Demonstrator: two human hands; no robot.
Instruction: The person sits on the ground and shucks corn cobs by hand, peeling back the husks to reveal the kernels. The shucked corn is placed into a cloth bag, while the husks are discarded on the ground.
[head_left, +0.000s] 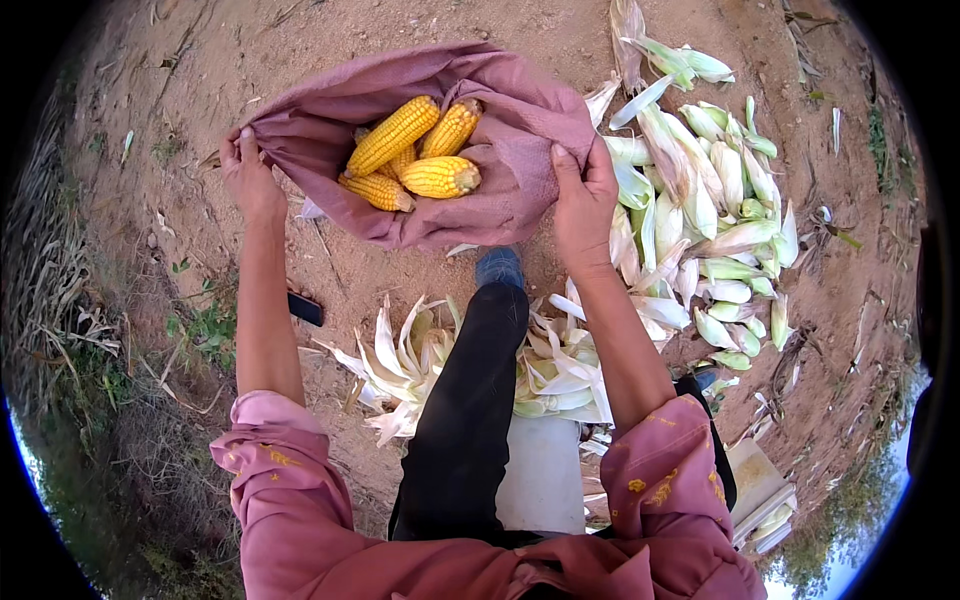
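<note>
A dull pink woven sack (517, 142) is spread wide between my two hands. My left hand (253, 176) pinches its rim at the left corner. On the opposite side, my right hand (585, 199) grips the rim between thumb and fingers. Several husked yellow corn cobs (394, 136) lie inside, heaped toward the middle of the sack. One cob (441, 177) rests nearest me with its pale stalk end facing right. Another cob is mostly hidden under the upper ones. The sack's far wall stands up behind the cobs.
A pile of unhusked corn ears (712, 195) covers the ground at right. Peeled husks (405, 360) lie beside my leg, and more husks (562, 367) sit right of it. A dark phone-like object (305, 308) is by my left forearm. Dry grass (60, 277) borders the left.
</note>
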